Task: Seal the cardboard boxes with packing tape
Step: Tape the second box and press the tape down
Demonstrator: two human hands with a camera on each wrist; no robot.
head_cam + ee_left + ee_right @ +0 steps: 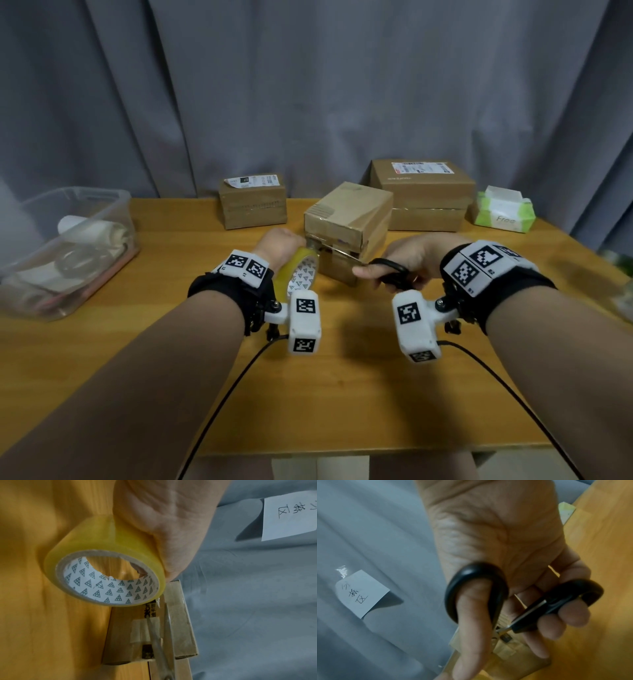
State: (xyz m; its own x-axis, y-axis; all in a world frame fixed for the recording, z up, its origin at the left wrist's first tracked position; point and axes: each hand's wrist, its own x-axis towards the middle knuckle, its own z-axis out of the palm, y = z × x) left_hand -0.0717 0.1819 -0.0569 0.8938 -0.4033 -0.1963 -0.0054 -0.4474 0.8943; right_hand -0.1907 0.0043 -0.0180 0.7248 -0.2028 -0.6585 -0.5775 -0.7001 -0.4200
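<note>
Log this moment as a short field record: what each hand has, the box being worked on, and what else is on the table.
left hand: grips the tape roll beside the box
right hand: thumb and fingers in the black scissors, blades at the tape by the box
active box: small cardboard box, nearest the hands
other boxes: small one far left, large one far right
also on table: clear plastic bin, tissue pack
</note>
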